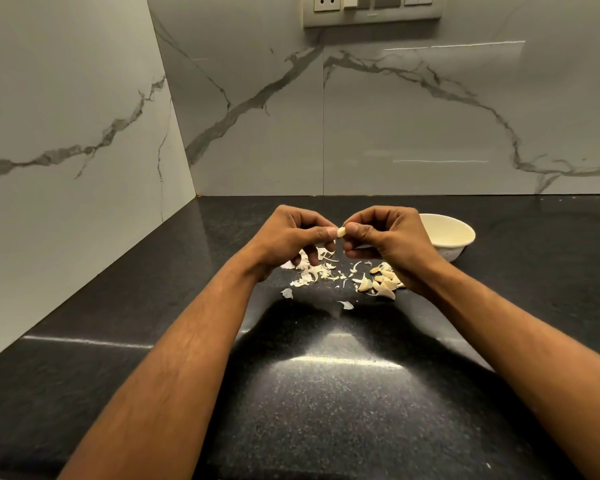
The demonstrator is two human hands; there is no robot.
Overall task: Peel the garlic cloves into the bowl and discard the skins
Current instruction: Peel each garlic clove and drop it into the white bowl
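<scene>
A single garlic clove (341, 232) is pinched between the fingertips of the left hand (291, 237) and right hand (388, 237) above the desk (326, 393), the bowl (447, 233) lying just right of the right hand.

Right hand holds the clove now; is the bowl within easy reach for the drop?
Probably yes. The bowl sits just behind the right hand, open side up, with nothing visible between them on the counter.
</scene>
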